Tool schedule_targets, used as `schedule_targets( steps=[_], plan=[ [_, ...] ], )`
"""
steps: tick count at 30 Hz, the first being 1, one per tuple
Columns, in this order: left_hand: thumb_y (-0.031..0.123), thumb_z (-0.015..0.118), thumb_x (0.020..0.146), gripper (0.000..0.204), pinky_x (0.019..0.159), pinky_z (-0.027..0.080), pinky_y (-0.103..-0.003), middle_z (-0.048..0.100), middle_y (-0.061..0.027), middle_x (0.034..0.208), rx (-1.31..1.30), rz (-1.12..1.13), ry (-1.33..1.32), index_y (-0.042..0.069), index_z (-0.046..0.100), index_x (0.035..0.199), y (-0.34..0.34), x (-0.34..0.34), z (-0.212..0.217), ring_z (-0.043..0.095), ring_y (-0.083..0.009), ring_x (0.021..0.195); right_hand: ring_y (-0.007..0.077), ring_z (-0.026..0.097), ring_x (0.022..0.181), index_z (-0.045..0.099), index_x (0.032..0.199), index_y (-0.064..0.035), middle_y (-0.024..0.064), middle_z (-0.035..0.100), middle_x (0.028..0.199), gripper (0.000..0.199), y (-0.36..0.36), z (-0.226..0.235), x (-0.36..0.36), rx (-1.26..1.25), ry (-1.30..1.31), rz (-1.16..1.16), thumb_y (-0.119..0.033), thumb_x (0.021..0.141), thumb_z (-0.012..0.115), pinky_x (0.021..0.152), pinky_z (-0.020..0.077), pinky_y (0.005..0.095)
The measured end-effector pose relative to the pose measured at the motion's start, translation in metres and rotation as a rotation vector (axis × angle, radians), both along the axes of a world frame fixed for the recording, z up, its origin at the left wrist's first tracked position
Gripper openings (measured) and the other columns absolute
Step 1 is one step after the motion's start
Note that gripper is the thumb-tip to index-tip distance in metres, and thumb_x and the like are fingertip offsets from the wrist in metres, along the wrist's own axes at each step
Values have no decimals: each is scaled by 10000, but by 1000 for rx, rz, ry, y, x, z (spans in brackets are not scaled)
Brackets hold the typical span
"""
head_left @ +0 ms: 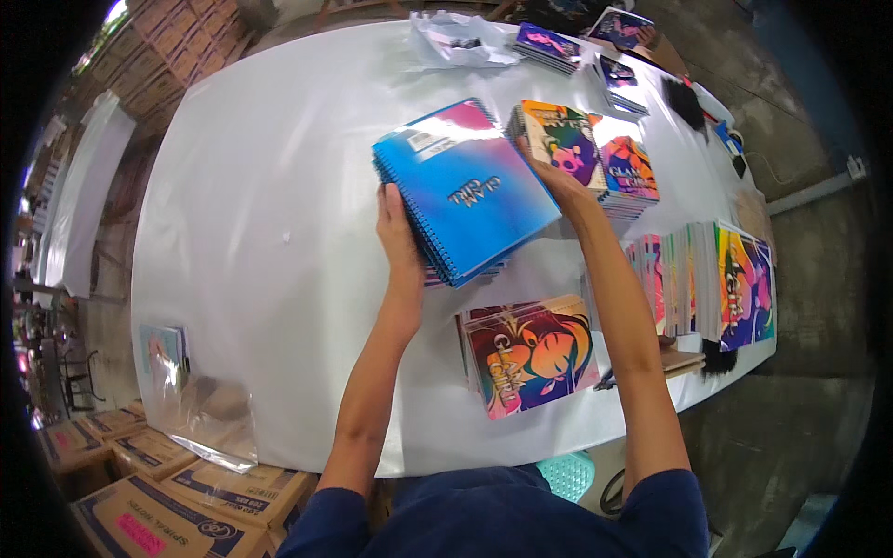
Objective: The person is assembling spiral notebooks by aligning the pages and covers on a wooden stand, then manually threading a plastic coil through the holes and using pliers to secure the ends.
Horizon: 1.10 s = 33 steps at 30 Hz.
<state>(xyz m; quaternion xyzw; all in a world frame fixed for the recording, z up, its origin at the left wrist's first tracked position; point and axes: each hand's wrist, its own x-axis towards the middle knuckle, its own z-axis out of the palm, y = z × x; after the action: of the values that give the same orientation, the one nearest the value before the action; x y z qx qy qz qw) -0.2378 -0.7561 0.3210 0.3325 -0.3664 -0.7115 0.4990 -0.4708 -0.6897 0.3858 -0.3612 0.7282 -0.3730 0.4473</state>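
Left grip: my left hand (398, 228) is closed on the spiral edge of the blue notebook stack (463, 191), upper middle of the frame.
Right grip: my right hand (551, 175) presses the stack's far edge, fingers narrow around it.
Risk of slipping: the covers look glossy; held only from two sides, I judge the lower books could slide out and fan apart.
Risk of knocking: the colourful notebook pile (558, 139) sits just beside my right hand and could topple if bumped.
Table: the table (270, 232) is smooth and white.
Shapes: flat rectangles, wire-bound.
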Motion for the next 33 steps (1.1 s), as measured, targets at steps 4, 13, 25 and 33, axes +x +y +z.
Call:
schedule_targets(
  steps=[4, 13, 25, 33],
  plan=[
    [572, 505, 939, 620, 827, 519, -325, 602, -82, 1085, 57, -86, 72, 22, 552, 1221, 4, 14, 31, 590, -171, 944, 209, 558, 1035, 518, 1288, 29, 160, 582, 1164, 916, 26, 43, 81, -38, -96, -248, -769, 865, 365, 856, 467, 311],
    [575, 528, 922, 607, 842, 515, -329, 558, -69, 1120, 229, -380, 393, 90, 470, 1283, -23, 37, 13, 556, -171, 966, 158, 594, 781, 586, 1099, -15, 82, 607, 910, 729, 30, 10, 90, -195, -262, -330, -697, 903, 419, 644, 501, 297],
    [563, 505, 929, 638, 877, 545, -377, 606, -129, 1180, 174, -437, 112, 48, 517, 1306, -171, 223, 24, 617, -218, 1019, 262, 584, 983, 600, 1158, 60, 170, 633, 1036, 885, -114, -49, 257, 31, -314, -185, -717, 936, 238, 886, 455, 429],
    [569, 495, 930, 641, 893, 526, -360, 607, -110, 1200, 208, -319, -108, 56, 525, 1314, -288, 333, -25, 608, -210, 1031, 128, 452, 578, 635, 876, -18, 16, 510, 669, 833, -247, -132, 359, -36, -468, -130, -769, 892, 274, 538, 388, 312]
  ],
)
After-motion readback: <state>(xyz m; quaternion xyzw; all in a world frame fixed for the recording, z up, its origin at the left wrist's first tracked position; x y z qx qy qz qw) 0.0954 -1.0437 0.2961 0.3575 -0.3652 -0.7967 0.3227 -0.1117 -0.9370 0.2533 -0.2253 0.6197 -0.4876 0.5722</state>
